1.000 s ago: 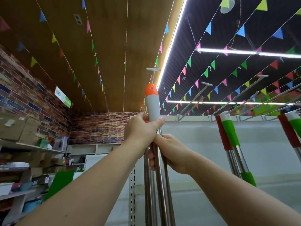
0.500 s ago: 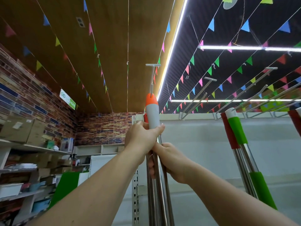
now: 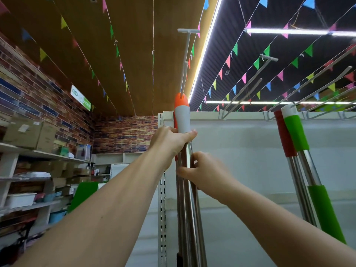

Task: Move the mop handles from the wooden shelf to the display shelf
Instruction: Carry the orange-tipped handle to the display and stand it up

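left hand: the left hand was curled round the grey grip of the mop handle, just under its orange cap, high up so the cap's hole could be steered onto the display hook.
right hand: the right hand was wrapped round the bundle of steel poles below the left, fingers curled in front of them; probably there to keep the shafts together and steady while the top was guided.
where the handle was: upright at the left end of the display shelf, the orange cap right at the hook's near end, which seemed to enter the hole in the cap.
why held so: one hand high for aim, one lower for weight, judging by the spread of the grips.
already hung: the green and red handles leaned from a hook further right, well apart from the hands.
hidden: a red-tipped handle behind the grey one showed only as a sliver; how many poles the right hand held could not be counted.
cut off: the lower ends of all poles ran out of the frame, so no mop heads could be seen.
unclear: whether the cap was fully threaded on the hook or only touching it could not be told; the wooden shelf at the left was blurred, its contents mostly boxes.
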{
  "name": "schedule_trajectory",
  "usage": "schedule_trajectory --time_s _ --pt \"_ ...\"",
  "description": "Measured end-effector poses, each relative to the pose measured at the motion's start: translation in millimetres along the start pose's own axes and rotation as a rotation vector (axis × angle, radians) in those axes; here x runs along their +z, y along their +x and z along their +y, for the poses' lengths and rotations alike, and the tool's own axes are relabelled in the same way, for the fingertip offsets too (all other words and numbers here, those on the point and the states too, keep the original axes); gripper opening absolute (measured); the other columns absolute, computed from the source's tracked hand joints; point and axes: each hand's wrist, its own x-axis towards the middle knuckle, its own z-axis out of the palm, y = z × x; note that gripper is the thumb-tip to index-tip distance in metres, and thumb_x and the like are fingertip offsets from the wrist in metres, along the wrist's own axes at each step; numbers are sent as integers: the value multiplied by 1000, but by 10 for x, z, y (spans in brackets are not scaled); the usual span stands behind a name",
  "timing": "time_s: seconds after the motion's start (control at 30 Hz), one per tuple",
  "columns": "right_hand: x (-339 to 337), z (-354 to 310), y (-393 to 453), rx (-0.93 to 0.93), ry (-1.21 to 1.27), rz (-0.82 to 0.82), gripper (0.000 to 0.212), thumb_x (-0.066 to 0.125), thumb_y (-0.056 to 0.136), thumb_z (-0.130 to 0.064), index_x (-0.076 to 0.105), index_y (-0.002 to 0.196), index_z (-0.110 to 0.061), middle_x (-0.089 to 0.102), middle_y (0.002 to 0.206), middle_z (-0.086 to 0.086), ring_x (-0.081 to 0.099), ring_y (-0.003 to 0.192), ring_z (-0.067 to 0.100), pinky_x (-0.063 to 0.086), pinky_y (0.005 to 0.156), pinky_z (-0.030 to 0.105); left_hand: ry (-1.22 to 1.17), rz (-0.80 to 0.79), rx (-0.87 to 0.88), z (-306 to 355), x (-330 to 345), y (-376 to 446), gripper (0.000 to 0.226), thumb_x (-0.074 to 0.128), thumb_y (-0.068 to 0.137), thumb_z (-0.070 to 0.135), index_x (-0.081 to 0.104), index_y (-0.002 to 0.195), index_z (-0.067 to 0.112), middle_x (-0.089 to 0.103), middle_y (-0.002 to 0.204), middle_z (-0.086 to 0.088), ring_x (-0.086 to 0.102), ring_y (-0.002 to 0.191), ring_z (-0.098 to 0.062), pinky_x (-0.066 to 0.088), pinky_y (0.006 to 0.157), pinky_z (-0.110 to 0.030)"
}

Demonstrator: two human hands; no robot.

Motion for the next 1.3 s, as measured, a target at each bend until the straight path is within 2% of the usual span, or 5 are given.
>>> schedule_trajectory --time_s 0.47,0.63,0.77,0.97,1.3 --pt "125 84 39 17 19 18 31 56 88 -35 59 98 -6 59 80 6 57 73 22 51 75 39 -61 0 -1 -131 65 63 36 70 77 42 55 95 15 66 101 -11 62 96 -29 48 82 -37" --pt "163 105 -22 18 33 34 34 51 91 -39 57 98 -7 52 75 3 49 70 19 41 65 33 -45 -9 43 -122 70 -6 30 65 83 37 54 102 16 56 82 0 54 80 -19 45 72 -32" --pt "214 139 -146 24 54 -14 32 48 92 -40 53 103 -10 52 83 3 48 75 19 41 70 35 -32 -49 57 -184 76 -145 27 61 87 31 52 110 20 55 88 1 50 79 -15 40 61 -26" --pt "252 216 -473 30 51 -69 28 46 93 -39 51 100 -12 51 83 -1 46 74 16 36 66 28 -63 -65 -21 -404 75 -482 43 60 87 34 49 126 19 59 97 1 58 93 -19 43 70 -28" --pt "349 297 -931 101 45 -102 33 47 93 -38 53 108 -9 61 100 7 56 93 22 46 84 35 -95 -96 -154 -649 -15 -989 30 58 88 38 51 113 24 56 104 2 57 107 -22 46 97 -40"
